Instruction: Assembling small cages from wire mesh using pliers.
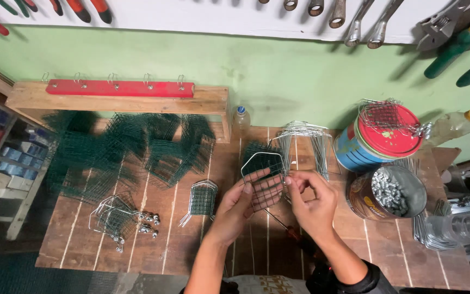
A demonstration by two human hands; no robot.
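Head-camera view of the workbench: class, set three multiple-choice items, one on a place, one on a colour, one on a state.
1. Where does the round tin of small metal pieces sit?
A. right of the hands
B. left of the hands
C. on the floor

2. What colour is the bar with hooks?
A. blue
B. red
C. yellow

3. How is the green mesh piece being kept?
A. hung on the wall
B. lying flat, untouched
C. held by both hands

Answers: 1 A, it stands beside the right hand. 2 B, plainly red. 3 C, the left hand and right hand grip it above the table.
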